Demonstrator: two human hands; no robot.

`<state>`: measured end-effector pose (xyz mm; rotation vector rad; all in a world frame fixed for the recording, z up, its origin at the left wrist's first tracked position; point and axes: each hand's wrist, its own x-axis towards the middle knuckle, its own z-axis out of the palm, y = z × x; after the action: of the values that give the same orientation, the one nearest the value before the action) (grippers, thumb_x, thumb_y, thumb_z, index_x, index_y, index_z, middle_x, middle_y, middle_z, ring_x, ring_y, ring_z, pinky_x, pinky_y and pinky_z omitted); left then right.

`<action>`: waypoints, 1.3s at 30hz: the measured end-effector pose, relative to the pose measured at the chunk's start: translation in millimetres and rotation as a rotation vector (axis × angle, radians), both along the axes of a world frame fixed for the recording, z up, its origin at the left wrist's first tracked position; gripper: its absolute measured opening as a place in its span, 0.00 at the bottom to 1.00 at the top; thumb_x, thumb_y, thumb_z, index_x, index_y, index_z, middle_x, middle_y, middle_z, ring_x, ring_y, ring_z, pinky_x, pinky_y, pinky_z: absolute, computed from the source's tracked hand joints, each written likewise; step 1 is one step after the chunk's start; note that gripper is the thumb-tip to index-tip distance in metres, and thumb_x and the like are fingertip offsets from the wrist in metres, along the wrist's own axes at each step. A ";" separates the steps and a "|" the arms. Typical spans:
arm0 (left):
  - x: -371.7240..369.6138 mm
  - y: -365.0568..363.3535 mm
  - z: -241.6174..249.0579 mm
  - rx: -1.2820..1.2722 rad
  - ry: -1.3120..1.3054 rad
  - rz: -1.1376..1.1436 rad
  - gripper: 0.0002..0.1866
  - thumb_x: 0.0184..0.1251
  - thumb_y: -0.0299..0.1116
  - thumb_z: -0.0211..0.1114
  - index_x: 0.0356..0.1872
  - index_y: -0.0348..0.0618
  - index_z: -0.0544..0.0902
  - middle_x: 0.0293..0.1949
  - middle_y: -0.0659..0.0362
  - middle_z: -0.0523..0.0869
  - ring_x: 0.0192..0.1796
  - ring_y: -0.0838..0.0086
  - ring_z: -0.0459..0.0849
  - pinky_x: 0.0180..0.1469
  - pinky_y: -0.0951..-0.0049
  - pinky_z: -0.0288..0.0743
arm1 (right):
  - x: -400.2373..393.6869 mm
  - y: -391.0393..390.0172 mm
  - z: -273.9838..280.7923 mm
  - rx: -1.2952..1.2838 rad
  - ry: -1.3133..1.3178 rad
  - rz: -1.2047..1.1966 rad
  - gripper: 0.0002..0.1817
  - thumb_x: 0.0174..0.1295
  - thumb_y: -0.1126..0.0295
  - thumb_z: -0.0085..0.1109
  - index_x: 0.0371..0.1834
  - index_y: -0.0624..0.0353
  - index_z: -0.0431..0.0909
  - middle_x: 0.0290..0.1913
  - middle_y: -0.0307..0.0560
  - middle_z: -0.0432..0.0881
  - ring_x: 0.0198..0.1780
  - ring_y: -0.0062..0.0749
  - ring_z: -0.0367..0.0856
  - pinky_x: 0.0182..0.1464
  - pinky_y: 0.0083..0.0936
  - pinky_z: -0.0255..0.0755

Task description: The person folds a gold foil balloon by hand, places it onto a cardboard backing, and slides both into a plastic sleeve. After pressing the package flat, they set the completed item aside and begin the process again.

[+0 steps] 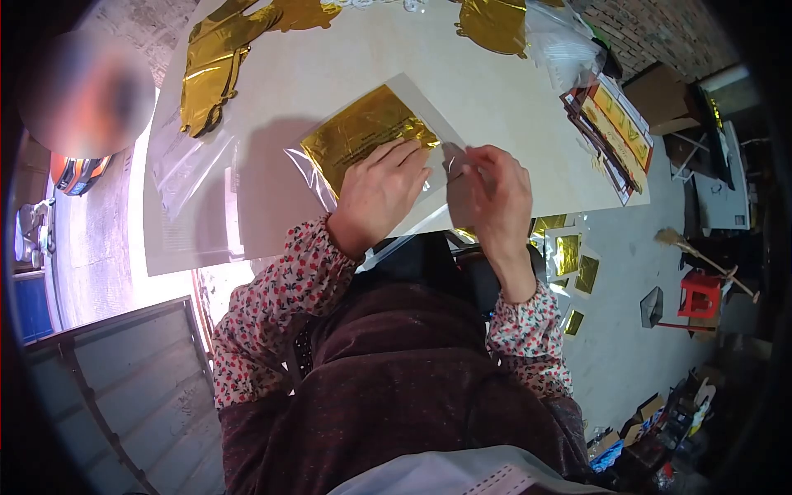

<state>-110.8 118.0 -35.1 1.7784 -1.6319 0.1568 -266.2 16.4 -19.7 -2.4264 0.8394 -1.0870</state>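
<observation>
A gold foil piece [355, 132] with small printed text lies inside a clear plastic bag [415, 97] on the pale table. My left hand [384, 186] rests flat over the lower right part of the foil, fingers stretched out and close together. Just right of the bag's edge, my right hand [502, 190] is raised slightly, with thumb and fingertips curled toward each other. Whatever thin thing may be between those fingertips is too small to make out. Both forearms wear flowered sleeves.
Gold foil shapes [206, 82] lie at the table's far left, with another foil shape [495, 25] at the far edge. Clear bags [194, 169] are at left. Printed cards [610, 132] stack at right. Small gold packets [568, 254] and a red stool [700, 295] are on the floor. A person is at far left.
</observation>
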 end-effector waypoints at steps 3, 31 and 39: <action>-2.8 6.6 1.9 0.049 0.081 -0.016 0.18 0.66 0.32 0.68 0.55 0.36 0.82 0.58 0.48 0.83 0.60 0.57 0.82 0.60 0.64 0.79 | -16.0 -3.6 1.2 -0.089 0.079 0.033 0.11 0.58 0.72 0.70 0.43 0.60 0.83 0.47 0.49 0.84 0.51 0.46 0.79 0.54 0.38 0.72; 11.6 37.6 -8.0 0.091 0.021 -0.028 0.30 0.62 0.46 0.72 0.60 0.36 0.80 0.67 0.45 0.77 0.73 0.50 0.70 0.72 0.44 0.60 | -5.4 -5.3 -2.6 -0.134 0.379 0.080 0.26 0.64 0.49 0.65 0.58 0.54 0.81 0.70 0.68 0.66 0.73 0.69 0.61 0.69 0.54 0.62; 10.5 37.6 -9.0 0.110 0.010 -0.010 0.29 0.62 0.46 0.71 0.61 0.38 0.81 0.67 0.46 0.77 0.73 0.51 0.71 0.72 0.44 0.60 | -4.4 -11.5 -4.1 -0.171 0.249 0.157 0.23 0.62 0.54 0.68 0.53 0.59 0.83 0.64 0.62 0.73 0.68 0.62 0.69 0.65 0.50 0.67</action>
<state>-100.3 155.6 -44.1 1.8495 -1.6701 0.0546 -270.6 4.9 -23.8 -2.7593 0.6365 -0.8414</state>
